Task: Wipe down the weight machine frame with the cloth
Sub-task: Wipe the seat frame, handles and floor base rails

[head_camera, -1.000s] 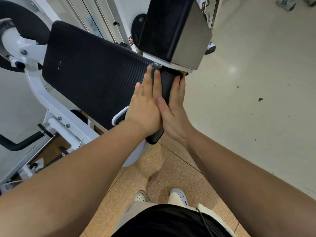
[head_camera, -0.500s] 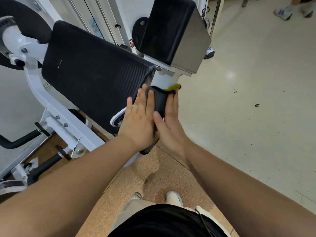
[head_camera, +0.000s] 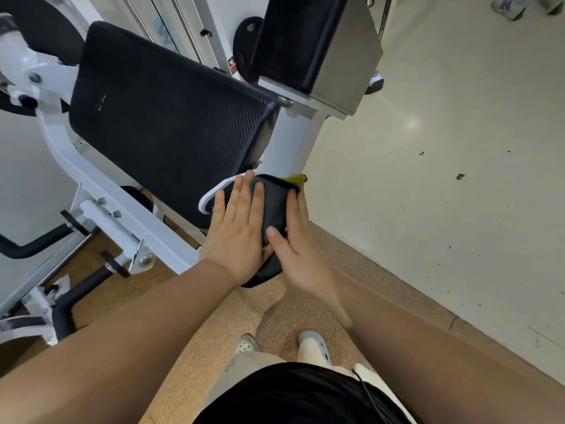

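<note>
Nearest, two pale shoes (head_camera: pixel 315 347) stand on the cork-coloured mat, partly hidden by dark clothing. Both forearms reach forward. The left hand (head_camera: pixel 238 237) lies flat, fingers straight and close together, pressing the cloth (head_camera: pixel 273 206) against the frame (head_camera: pixel 287 142). The right hand (head_camera: pixel 301 255) presses from the other side, fingers straight, thumb laid across the fabric. The cloth is dark grey, wrapped low on the white upright, with a yellow-green edge showing at its top. The hands cover its sides, and its lower end pokes out under the left wrist. The frame beneath it is hidden. Beyond, a black pad (head_camera: pixel 165 133) slopes left. A second pad (head_camera: pixel 308 38) above is cut off by the top edge.
</note>
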